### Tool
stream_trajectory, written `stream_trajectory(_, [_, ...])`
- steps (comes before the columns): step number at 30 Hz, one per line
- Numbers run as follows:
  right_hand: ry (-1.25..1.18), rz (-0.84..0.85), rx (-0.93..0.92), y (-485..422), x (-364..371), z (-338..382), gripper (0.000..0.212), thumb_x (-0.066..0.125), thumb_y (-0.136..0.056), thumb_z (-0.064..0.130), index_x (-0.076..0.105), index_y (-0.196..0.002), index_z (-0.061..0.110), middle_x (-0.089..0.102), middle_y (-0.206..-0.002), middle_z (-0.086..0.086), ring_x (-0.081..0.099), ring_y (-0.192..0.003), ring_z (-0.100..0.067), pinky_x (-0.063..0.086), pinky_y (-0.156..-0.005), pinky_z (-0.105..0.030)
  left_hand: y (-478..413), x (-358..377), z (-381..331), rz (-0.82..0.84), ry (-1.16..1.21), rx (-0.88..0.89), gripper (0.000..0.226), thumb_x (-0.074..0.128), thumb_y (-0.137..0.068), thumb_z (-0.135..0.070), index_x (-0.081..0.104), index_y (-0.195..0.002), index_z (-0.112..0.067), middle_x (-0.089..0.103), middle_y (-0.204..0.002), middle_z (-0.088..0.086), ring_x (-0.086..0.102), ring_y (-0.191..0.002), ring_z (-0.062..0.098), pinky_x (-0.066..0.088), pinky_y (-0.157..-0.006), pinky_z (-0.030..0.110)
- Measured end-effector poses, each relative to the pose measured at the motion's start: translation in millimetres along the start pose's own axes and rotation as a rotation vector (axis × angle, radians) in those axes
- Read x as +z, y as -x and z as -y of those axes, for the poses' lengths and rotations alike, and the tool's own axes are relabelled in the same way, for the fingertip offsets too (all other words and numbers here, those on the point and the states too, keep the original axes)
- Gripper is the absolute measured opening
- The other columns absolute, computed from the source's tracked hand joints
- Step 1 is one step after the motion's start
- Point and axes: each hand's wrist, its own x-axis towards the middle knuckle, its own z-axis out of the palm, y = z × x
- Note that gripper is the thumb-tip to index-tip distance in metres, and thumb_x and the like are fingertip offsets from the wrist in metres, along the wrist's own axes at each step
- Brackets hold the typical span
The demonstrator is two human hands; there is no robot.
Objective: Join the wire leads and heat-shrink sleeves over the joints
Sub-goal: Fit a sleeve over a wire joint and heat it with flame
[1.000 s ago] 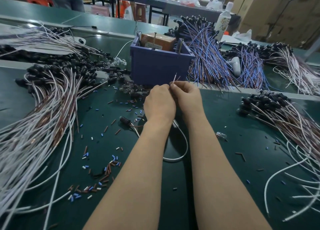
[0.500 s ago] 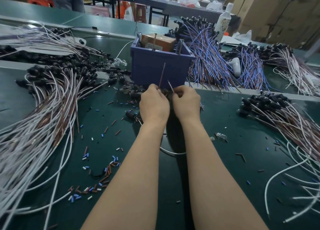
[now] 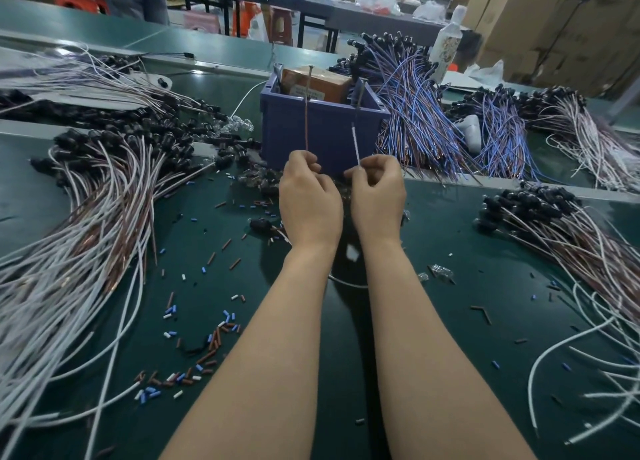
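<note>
Dark green bench mat underfoot of everything, stepped into a second green bench behind. Beyond that, dim tables, red stools and stacked cardboard boxes along the right wall.

Heaped left: a broad fan of white and brown wire leads with black caps at the far ends, running off the frame's left edge. Right: a like bundle, cut off by the right edge. Farther back, blue and brown leads beside a blue plastic bin with a brown carton inside. Strewn over the mat: short blue, white and brown sleeve pieces.

Raised side by side before the bin, close but apart: left hand pinched on a thin brown lead standing upright; right hand pinched on a white lead, tilted slightly left.

Lower lengths of both leads hidden behind hands and forearms; a white loop just visible between the wrists. Fingertip contact hard to make out. Small clear parts near the right forearm too blurred to name.
</note>
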Motion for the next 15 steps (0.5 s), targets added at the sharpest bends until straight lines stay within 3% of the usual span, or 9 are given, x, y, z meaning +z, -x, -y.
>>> stream_trajectory(5, [0.097,0.006,-0.071,2.7,3.2,-2.7,0.008,0.051,-0.091,0.004,0.053,-0.099,0.007,0.062,-0.082,-0.003,0.056,-0.076,-0.019,0.039,-0.068,-0.024,0.2,2.7,0.5,0.014,0.019,-0.006,0.023,0.042,-0.09,-0.002,0.051,-0.111,-0.004,0.058,-0.107,0.009,0.054,-0.099,0.024,0.044,-0.085,0.035])
stream_trajectory(10, [0.062,0.001,-0.059,1.7,5.0,-0.4,0.023,0.048,-0.089,-0.002,0.06,-0.108,0.002,0.065,-0.105,-0.01,0.057,-0.089,-0.015,0.04,-0.072,-0.009,-0.9,4.8,1.4,0.023,0.02,-0.02,0.028,0.042,-0.091,-0.004,0.052,-0.117,-0.004,0.06,-0.114,0.009,0.054,-0.106,0.024,0.043,-0.09,0.035])
stream_trajectory(13, [0.129,0.08,-0.116,1.4,3.3,1.3,0.043,0.044,-0.089,-0.005,0.056,-0.128,0.006,0.061,-0.126,-0.007,0.057,-0.112,-0.017,0.042,-0.095,-0.021,-1.4,5.3,1.6,0.025,0.005,-0.019,0.031,0.042,-0.092,-0.004,0.052,-0.121,-0.003,0.06,-0.119,0.009,0.052,-0.111,0.024,0.041,-0.093,0.032])
stream_trajectory(15, [0.158,0.099,-0.16,2.6,3.2,2.1,0.056,0.043,-0.087,-0.007,0.046,-0.139,0.014,0.057,-0.134,-0.004,0.056,-0.115,-0.016,0.042,-0.095,-0.024,-2.0,4.9,1.9,0.019,-0.005,-0.017,0.033,0.041,-0.092,-0.004,0.053,-0.123,-0.003,0.06,-0.121,0.01,0.052,-0.113,0.024,0.041,-0.095,0.032])
